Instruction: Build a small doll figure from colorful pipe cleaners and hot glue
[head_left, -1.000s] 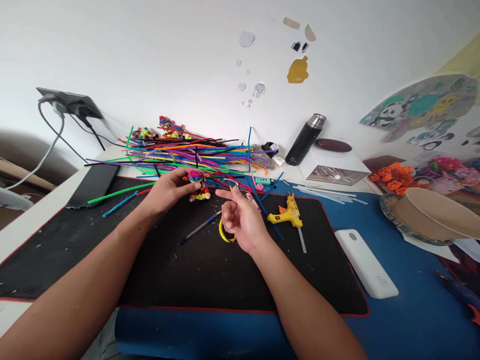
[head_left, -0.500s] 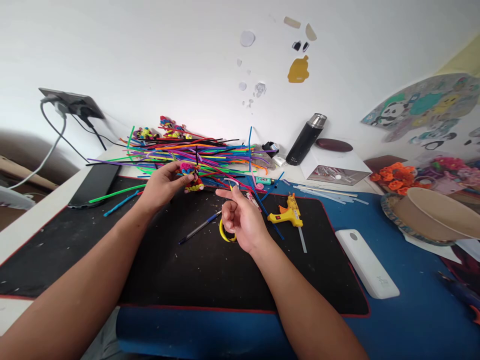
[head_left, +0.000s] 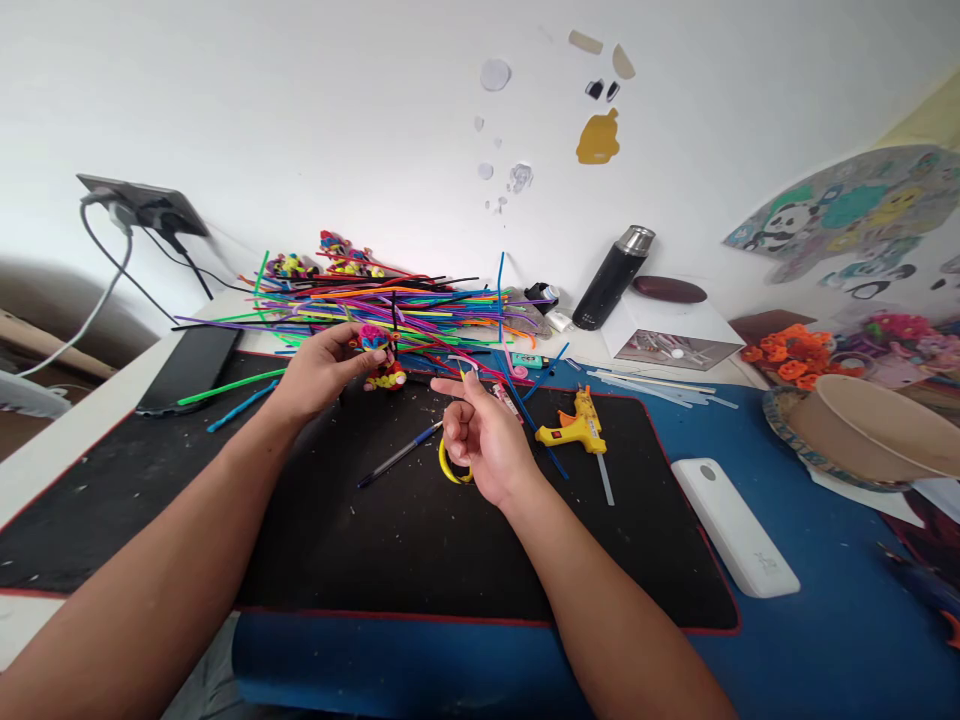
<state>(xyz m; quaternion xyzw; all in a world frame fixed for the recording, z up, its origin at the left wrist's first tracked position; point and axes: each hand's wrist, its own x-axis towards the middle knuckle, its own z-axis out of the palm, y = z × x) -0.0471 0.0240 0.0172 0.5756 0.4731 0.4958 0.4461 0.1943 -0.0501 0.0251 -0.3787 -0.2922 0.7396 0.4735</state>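
Figurine (head_left: 385, 375) pinched by the left hand (head_left: 319, 377) looks mostly formed (remainder unclear); right hand (head_left: 491, 445) pinches a separate yellow sliver (head_left: 463, 375).

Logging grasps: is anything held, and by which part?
The left hand holds the pipe-cleaner figure by its head. Whether the right hand grips the yellow bit at its thumb cannot be told.

At two o'clock, the black flask (head_left: 605, 285) is showing a matt body beneath a shiny metal cap (head_left: 636, 240).
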